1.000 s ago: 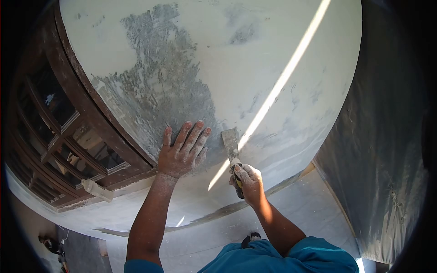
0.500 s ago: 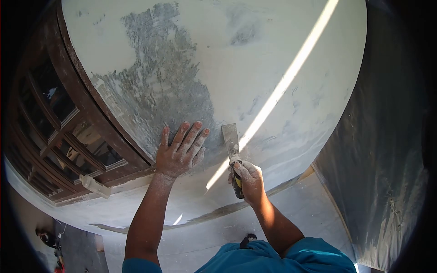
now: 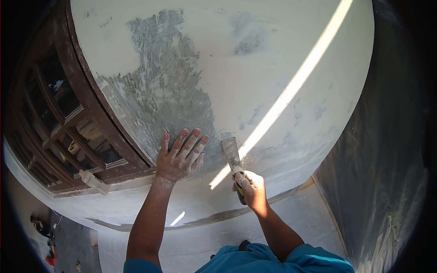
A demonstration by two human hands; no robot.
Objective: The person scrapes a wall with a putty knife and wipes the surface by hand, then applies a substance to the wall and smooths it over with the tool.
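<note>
My right hand (image 3: 250,189) is closed around the handle of a putty knife (image 3: 231,150). Its flat metal blade points up and lies against the wall (image 3: 255,91), just right of a rough grey patch (image 3: 168,77) where the pale coating is gone. Fine dust shows in the sunlight beside the blade. Flat on the wall, at the lower end of the grey patch, rests my left hand (image 3: 179,157), fingers spread and coated with white dust. It holds nothing.
A brown wooden window frame (image 3: 86,91) with glass panes borders the wall on the left. A whitish block-like piece (image 3: 94,183) sits on its sill. Dark plastic sheeting (image 3: 364,182) hangs at the right. Pale covering (image 3: 191,248) lies on the floor below.
The putty knife and my right hand have moved slightly down the wall. My left hand stays flat on the wall, and the view has shifted a little.
</note>
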